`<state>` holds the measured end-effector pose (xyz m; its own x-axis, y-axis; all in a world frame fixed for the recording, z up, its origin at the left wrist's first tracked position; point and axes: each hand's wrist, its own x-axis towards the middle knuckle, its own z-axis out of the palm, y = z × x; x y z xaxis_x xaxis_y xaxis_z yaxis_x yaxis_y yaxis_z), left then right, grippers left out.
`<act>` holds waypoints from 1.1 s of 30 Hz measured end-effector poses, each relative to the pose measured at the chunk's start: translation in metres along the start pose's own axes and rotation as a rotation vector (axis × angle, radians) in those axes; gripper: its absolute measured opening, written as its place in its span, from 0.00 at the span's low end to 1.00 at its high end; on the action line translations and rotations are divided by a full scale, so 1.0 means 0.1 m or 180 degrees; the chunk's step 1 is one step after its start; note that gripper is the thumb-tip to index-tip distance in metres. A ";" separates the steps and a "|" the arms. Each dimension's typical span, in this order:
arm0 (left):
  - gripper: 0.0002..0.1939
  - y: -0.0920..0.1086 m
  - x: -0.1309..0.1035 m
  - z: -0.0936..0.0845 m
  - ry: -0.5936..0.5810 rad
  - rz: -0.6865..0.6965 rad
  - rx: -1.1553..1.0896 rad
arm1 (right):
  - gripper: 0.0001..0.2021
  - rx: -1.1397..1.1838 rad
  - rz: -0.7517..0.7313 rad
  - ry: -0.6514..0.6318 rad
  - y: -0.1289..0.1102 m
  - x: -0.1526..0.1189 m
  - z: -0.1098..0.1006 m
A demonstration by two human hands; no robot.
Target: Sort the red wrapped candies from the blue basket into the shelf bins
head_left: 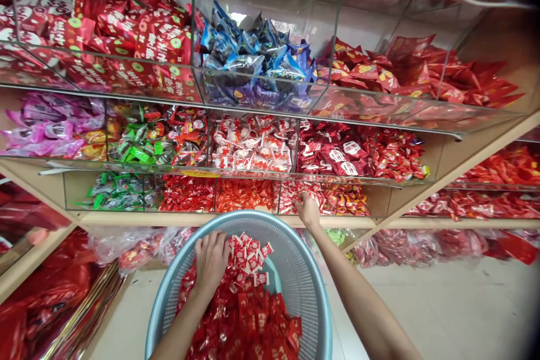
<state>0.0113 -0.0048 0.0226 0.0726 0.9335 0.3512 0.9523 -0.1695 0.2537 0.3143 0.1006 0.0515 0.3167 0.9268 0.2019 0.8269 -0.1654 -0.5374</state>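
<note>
can see small red-and-white packets [248, 253] heaped inside a blue-green basket [310, 270], toward its far side, beside darker red packets [248, 326]. over the heap's left edge, within the basket, hangs the left hand [212, 259], fingers bent, palm turned down; impossible to tell whether around anything. past the rim, among similar packets [289, 194] on the lowest shelf [139, 218], reaches the right hand [307, 211], fingers curled downward, tips hidden; no telling what, if anything, between them. to the left on that shelf, can see orange-red packets [244, 194] and green packets [120, 191]; to the right, red-and-yellow packets [354, 199]. higher up, can make out purple packets [54, 124], then blue bags [257, 56] between red ones. below, can see pale floor [442, 298].
</note>
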 end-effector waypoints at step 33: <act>0.18 0.04 0.00 0.20 -0.0170 0.0545 -0.0151 | 0.06 0.2183 -0.0062 -0.1030 -0.91 -1.12 0.76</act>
<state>0.0214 0.0004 0.0055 0.2491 0.9050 0.3449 0.9097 -0.3408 0.2372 0.1680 0.0380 0.0156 0.0653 0.9976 0.0230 0.3231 0.0007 -0.9464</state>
